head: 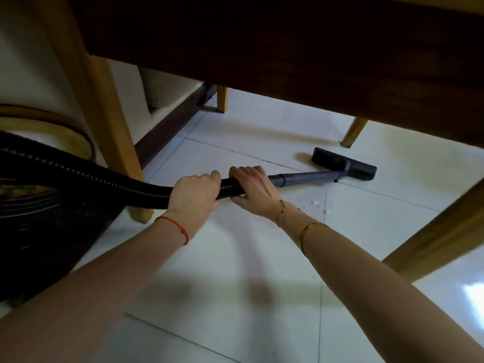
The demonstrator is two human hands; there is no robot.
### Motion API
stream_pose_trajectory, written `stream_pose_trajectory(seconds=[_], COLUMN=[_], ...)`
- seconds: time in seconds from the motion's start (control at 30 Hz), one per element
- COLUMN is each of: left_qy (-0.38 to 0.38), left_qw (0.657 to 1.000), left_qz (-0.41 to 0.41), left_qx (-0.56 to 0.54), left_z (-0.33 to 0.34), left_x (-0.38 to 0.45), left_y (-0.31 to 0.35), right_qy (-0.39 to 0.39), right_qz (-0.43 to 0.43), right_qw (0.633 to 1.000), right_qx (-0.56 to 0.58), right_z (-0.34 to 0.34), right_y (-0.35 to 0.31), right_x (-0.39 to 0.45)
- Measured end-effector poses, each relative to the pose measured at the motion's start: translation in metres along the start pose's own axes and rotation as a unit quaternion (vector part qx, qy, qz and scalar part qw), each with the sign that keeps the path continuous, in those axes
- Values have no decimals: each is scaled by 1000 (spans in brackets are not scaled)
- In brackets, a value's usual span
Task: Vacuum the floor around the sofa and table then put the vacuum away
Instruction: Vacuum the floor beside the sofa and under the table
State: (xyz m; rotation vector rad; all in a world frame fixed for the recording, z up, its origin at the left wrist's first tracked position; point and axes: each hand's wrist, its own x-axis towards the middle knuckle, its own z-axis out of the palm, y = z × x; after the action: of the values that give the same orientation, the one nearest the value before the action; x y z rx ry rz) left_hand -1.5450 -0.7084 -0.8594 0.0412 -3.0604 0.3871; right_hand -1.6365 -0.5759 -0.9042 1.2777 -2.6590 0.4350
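Observation:
A black ribbed vacuum hose [110,176] runs in from the left and joins a grey wand [306,178]. The wand ends in a flat black floor nozzle [343,163] lying on the white tiles under the table. My left hand [195,191] grips the hose. Just ahead of it, my right hand [252,187] grips the hose end where the wand begins. Small white crumbs [318,205] lie on the tile right of my right wrist. The dark underside of the wooden table [301,48] fills the top of the view.
Light wooden table legs stand at the near left [115,142], near right [440,237], far left [222,99] and far right [352,132]. A cream sofa with a dark base [167,119] runs along the left. A dark bulky shape [39,231] sits at the left edge.

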Motion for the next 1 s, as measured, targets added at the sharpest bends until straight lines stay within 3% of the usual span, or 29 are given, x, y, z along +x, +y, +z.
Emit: stream_pose_trajectory(seconds=[0.33, 1.0], left_qy=[1, 1], left_qw=[1000, 996], left_qz=[-2, -61], left_qx=[-8, 63], left_z=[2, -33], left_x=[-2, -155], left_y=[0, -103], right_qy=[-12, 70], right_qz=[0, -137], right_qw=[1000, 980], right_qx=[24, 125], right_z=[0, 7], right_y=[2, -172], right_x=[-1, 4])
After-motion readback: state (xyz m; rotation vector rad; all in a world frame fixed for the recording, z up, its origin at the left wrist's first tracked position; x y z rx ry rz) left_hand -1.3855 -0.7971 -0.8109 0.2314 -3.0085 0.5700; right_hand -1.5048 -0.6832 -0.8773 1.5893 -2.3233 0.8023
